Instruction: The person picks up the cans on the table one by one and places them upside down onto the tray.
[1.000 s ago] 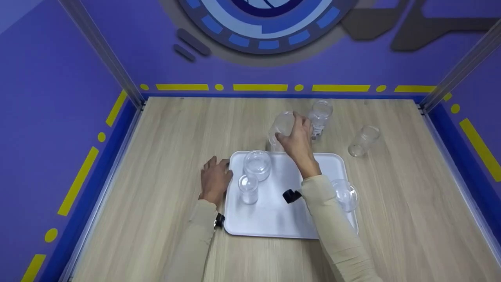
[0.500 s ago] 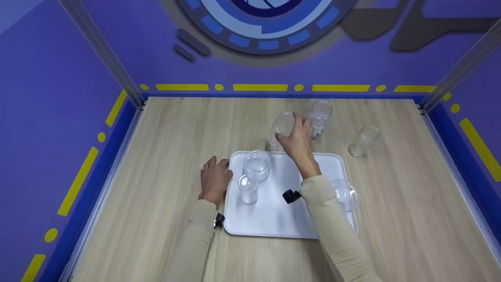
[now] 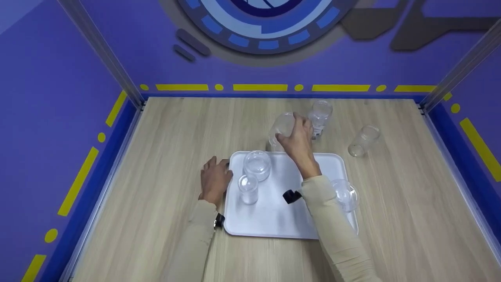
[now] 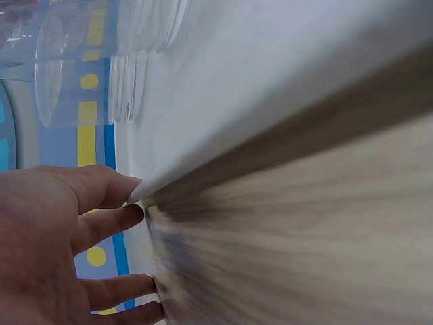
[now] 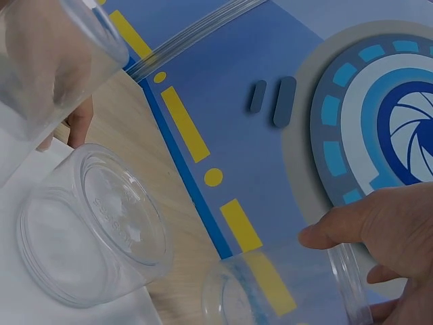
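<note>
My left hand (image 3: 214, 178) is at the left edge of a white tray (image 3: 274, 219). In the left wrist view its thumb and index finger pinch the tray's rim, while other fingertips reach down beside it. Just beyond the tray's far edge, my right hand (image 3: 299, 143) grips a large clear jar (image 3: 280, 127), thumb and fingers spread across its upper end. On the tray's left part stand a wide clear jar (image 3: 257, 166), upside down with its embossed base up, and a narrower clear jar (image 3: 248, 190). Another clear jar (image 3: 344, 196) is at the tray's right side, partly behind the right sleeve.
Behind the right hand stands a clear jar with a label (image 3: 321, 113). Farther right on the wooden table (image 3: 411, 188) is another clear jar (image 3: 364, 141). Blue panels (image 3: 254, 74) with yellow marks enclose the back and sides.
</note>
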Motion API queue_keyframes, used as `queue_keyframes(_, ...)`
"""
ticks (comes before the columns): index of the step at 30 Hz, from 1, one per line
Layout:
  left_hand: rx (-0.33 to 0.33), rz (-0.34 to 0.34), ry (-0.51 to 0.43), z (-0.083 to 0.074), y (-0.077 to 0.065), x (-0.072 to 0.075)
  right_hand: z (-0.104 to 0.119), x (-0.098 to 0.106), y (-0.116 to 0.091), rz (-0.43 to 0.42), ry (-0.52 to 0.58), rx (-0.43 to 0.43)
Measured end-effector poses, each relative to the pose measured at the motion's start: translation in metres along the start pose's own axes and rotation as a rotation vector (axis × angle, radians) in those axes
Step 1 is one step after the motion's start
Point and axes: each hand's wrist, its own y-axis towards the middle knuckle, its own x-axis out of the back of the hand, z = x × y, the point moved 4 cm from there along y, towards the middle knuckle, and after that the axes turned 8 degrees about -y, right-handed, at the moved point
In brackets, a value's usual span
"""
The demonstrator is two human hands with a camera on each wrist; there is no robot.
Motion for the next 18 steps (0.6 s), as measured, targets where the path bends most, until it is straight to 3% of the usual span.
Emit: queue_keyframes(18,0.004,0.007,0.004,-0.0022,-0.0012,0.0018,-0.0005,-0.0011,-0.0007,0.028,-0.012,-0.026)
